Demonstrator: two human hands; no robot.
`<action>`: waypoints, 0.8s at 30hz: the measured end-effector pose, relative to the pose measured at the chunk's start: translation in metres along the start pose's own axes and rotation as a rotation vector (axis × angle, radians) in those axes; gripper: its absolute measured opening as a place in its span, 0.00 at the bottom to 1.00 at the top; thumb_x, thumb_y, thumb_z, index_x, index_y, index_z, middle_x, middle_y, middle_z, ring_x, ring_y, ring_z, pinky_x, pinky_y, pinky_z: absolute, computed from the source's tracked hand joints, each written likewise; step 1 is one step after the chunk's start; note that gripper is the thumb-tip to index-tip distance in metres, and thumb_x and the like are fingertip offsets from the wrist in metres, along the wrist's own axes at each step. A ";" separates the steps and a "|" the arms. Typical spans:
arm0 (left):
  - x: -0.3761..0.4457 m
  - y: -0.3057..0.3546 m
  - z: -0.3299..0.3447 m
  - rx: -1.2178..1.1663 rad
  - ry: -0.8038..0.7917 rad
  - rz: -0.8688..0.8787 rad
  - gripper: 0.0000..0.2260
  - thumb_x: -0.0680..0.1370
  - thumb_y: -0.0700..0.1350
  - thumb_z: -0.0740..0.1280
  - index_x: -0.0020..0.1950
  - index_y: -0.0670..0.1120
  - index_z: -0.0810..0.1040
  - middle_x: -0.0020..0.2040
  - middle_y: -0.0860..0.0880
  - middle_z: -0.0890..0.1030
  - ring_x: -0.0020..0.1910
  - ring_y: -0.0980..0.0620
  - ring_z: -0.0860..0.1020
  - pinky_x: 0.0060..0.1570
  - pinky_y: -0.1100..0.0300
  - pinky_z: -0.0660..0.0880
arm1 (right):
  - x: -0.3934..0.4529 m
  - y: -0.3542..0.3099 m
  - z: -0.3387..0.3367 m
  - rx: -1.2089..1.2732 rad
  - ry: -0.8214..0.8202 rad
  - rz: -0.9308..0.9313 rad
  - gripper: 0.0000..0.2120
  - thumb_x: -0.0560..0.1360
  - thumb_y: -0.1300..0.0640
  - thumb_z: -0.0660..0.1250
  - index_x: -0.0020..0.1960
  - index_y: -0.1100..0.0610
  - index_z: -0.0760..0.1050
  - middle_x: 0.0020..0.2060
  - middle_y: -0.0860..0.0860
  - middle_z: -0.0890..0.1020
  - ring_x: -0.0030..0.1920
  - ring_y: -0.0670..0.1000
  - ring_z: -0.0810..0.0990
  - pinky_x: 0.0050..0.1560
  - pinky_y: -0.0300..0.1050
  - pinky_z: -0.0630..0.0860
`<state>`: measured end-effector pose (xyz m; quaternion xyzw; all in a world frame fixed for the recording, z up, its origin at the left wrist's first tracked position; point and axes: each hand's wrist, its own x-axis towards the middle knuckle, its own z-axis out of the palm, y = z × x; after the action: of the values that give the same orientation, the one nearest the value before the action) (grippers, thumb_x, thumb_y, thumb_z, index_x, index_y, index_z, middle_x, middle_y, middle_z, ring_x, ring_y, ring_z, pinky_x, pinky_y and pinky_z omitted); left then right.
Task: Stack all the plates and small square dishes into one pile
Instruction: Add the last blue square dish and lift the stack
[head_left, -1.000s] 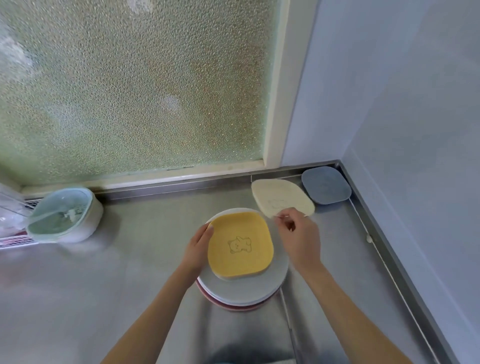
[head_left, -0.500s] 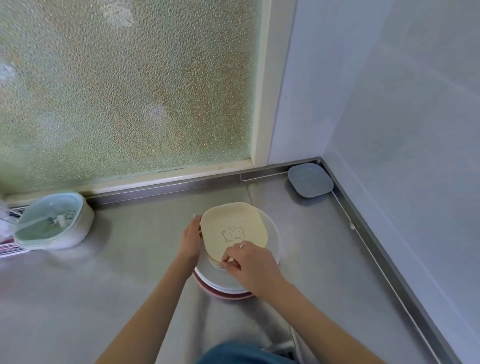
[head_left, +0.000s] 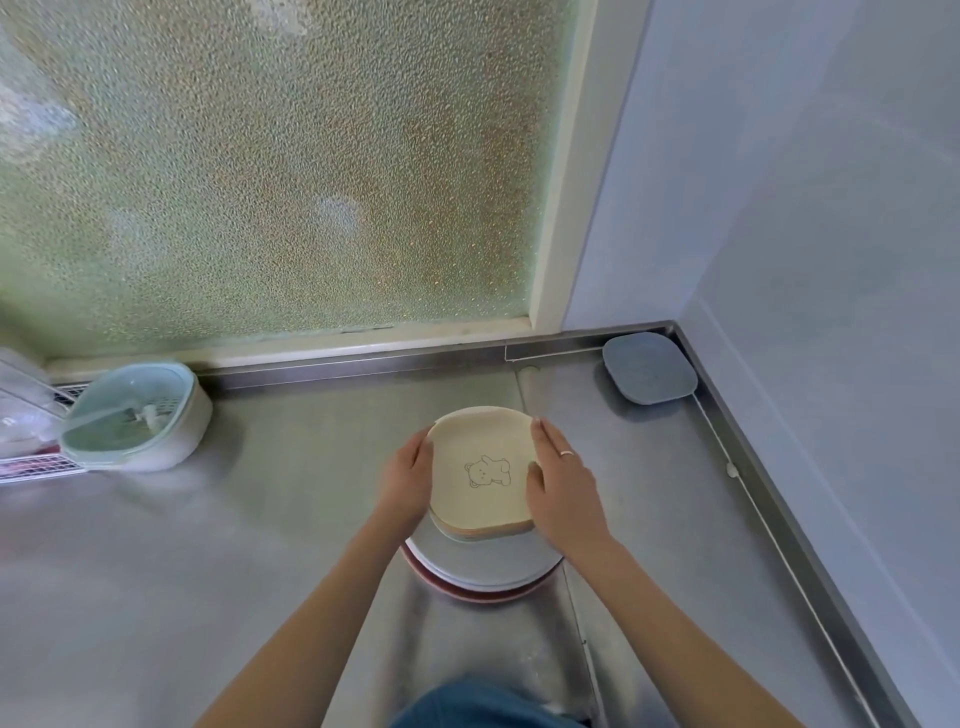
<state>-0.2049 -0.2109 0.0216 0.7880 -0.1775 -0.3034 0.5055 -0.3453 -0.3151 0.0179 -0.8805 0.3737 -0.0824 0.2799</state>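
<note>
A cream square dish with a bear drawing lies on top of the pile, over a yellow dish whose edge shows just below it. Under them sit white round plates and a red one at the bottom. My left hand presses the cream dish's left edge and my right hand, wearing a ring, presses its right edge, fingers flat along the sides. A grey-blue square dish lies alone in the far right corner of the steel counter.
A mint-lidded white container stands at the far left beside a wire rack. A frosted window runs behind the counter. A raised steel rim and grey wall bound the right side. Blue cloth shows at the bottom edge.
My right hand carried the cream dish from the back right and set it on the yellow dish. Both hands now sit at its two sides.
</note>
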 end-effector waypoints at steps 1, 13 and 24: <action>0.000 0.001 -0.001 -0.034 0.000 -0.010 0.13 0.81 0.45 0.55 0.56 0.51 0.78 0.45 0.57 0.80 0.46 0.56 0.77 0.43 0.64 0.72 | 0.002 0.001 -0.002 0.012 0.024 -0.009 0.23 0.80 0.57 0.53 0.75 0.55 0.57 0.75 0.49 0.59 0.71 0.52 0.64 0.67 0.50 0.65; 0.023 -0.003 0.000 0.015 0.048 -0.120 0.15 0.81 0.48 0.57 0.49 0.40 0.79 0.40 0.48 0.77 0.38 0.52 0.73 0.37 0.62 0.69 | 0.096 0.117 -0.027 0.166 0.085 0.448 0.24 0.78 0.61 0.56 0.72 0.61 0.58 0.71 0.61 0.65 0.67 0.62 0.68 0.64 0.55 0.67; 0.033 -0.011 0.006 -0.019 0.084 -0.139 0.13 0.80 0.45 0.59 0.36 0.43 0.73 0.33 0.50 0.71 0.35 0.51 0.68 0.37 0.57 0.67 | 0.120 0.144 -0.013 -0.147 0.071 0.461 0.14 0.75 0.59 0.63 0.61 0.58 0.73 0.57 0.63 0.75 0.57 0.65 0.73 0.52 0.56 0.73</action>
<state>-0.1843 -0.2300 0.0000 0.8056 -0.0981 -0.3062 0.4976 -0.3531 -0.4867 -0.0595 -0.7866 0.5792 -0.0197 0.2130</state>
